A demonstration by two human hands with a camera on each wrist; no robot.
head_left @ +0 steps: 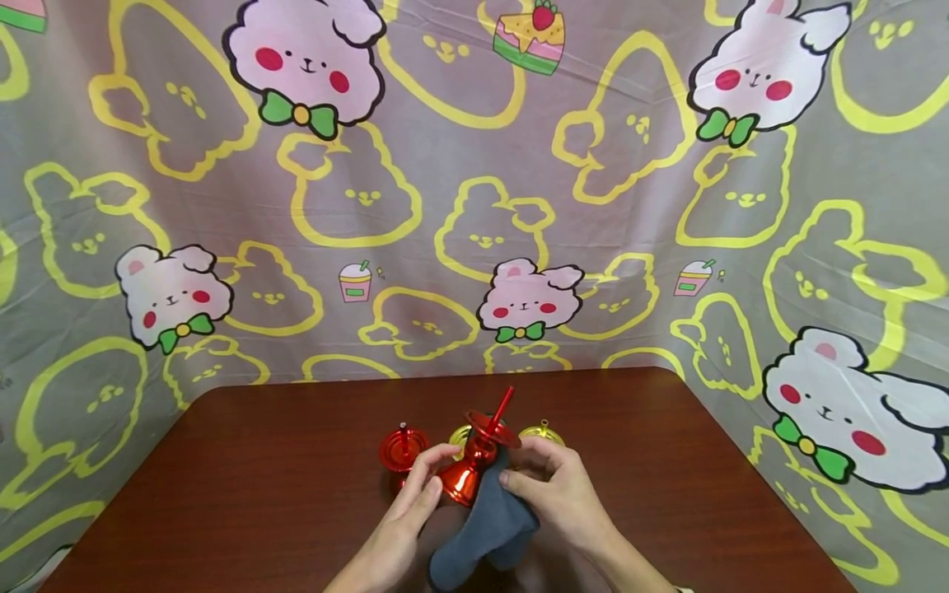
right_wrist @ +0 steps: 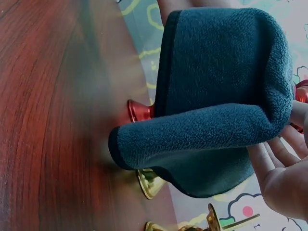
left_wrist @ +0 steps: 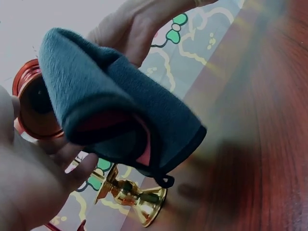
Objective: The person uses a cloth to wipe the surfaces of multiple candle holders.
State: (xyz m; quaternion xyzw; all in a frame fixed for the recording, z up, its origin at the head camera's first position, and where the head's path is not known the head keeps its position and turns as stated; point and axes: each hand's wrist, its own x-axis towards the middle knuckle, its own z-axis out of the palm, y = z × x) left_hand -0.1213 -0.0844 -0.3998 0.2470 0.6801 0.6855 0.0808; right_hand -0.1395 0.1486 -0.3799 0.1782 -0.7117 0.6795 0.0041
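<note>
I see a dark reddish-brown wooden tabletop with visible grain, its far corners rounded. Behind it and wrapping around both sides hangs a grey fabric backdrop, slightly creased, printed with yellow outlined bear shapes, pink fluffy bears wearing green bow ties, small drink cups and a slice of strawberry cake near the top. The cloth falls below the tabletop's edges on the left and right. Lighting is even and soft, leaving a faint sheen on the wood.
</note>
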